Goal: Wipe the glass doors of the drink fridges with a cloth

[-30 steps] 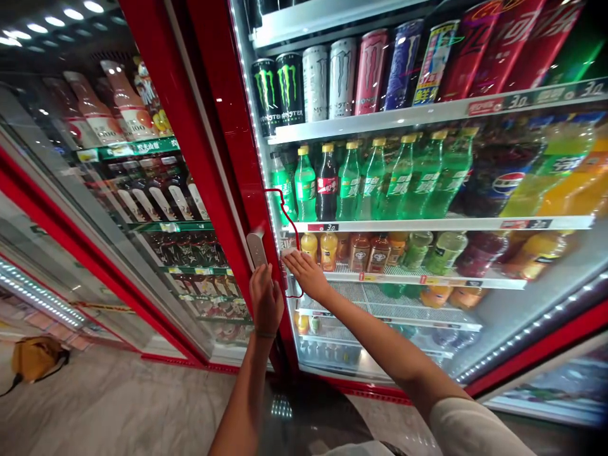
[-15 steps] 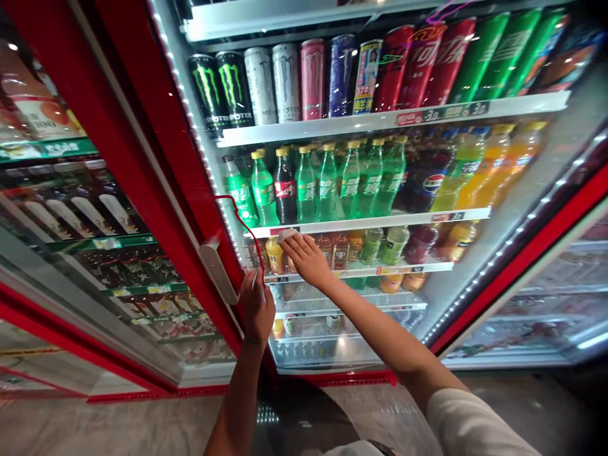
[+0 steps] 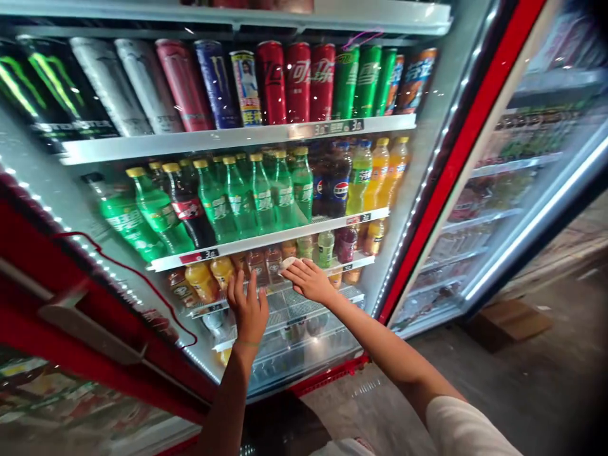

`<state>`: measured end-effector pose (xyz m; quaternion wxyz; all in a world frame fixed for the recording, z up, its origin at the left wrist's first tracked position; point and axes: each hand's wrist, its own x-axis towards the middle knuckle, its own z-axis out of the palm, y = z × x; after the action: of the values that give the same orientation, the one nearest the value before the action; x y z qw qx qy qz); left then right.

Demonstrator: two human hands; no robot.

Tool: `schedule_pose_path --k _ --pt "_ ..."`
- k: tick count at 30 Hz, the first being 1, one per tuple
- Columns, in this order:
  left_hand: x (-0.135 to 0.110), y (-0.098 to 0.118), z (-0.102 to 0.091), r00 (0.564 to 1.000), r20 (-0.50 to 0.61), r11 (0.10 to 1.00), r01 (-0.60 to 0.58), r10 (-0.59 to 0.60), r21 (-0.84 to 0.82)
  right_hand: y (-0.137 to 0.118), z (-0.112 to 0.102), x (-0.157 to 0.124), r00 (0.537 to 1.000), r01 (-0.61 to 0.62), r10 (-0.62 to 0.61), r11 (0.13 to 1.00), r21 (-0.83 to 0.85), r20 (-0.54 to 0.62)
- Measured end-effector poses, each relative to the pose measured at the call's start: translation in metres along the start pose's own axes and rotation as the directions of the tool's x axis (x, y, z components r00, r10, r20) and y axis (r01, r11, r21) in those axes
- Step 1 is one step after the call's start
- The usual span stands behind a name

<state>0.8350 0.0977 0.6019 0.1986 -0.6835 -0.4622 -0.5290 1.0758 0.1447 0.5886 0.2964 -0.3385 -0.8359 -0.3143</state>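
A tall drinks cooler holds rows of cans and bottles, with green soda bottles [image 3: 242,199] on the middle shelf. My right hand [image 3: 310,280] presses a small white cloth [image 3: 287,263] near the shelf below them, its fingers lying over the cloth. My left hand [image 3: 247,308] is open with spread fingers, touching nothing I can make out. It is nearest to small orange drink bottles [image 3: 202,282] and a wire rack [image 3: 285,310]. Part of the lower shelf is hidden behind both hands.
The cooler's red-framed glass door [image 3: 90,304], with a silver handle [image 3: 85,326], stands swung out at lower left. Cans fill the shelf [image 3: 228,136] above the bottles. Another lit cooler [image 3: 503,190] stands at right, and a cardboard box [image 3: 506,323] lies on the floor.
The glass door has swung out toward lower left. My left hand has left the handle and moved in front of the shelves. My right hand and cloth sit slightly lower.
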Motion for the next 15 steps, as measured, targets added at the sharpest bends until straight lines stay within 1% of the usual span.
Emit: schedule_pose_path --k 4,8,12,15 --pt "0.005 0.048 0.042 0.997 0.020 0.997 -0.073 0.073 0.006 0.063 -0.024 -0.024 0.992 -0.123 0.121 0.990 -0.071 -0.030" --pt "0.013 0.091 0.077 0.994 0.047 0.995 -0.102 0.103 -0.007 0.111 -0.037 -0.053 0.970 -0.242 0.241 0.966 -0.088 -0.026" --pt "0.019 0.131 0.104 0.992 0.045 0.993 -0.116 0.117 -0.028 0.155 -0.046 -0.088 0.953 -0.290 0.275 0.949 -0.123 -0.124" --pt "0.018 0.155 0.120 0.992 0.017 0.992 -0.127 0.127 -0.011 0.193 -0.057 -0.117 0.934 -0.323 0.289 0.934 -0.155 -0.208"
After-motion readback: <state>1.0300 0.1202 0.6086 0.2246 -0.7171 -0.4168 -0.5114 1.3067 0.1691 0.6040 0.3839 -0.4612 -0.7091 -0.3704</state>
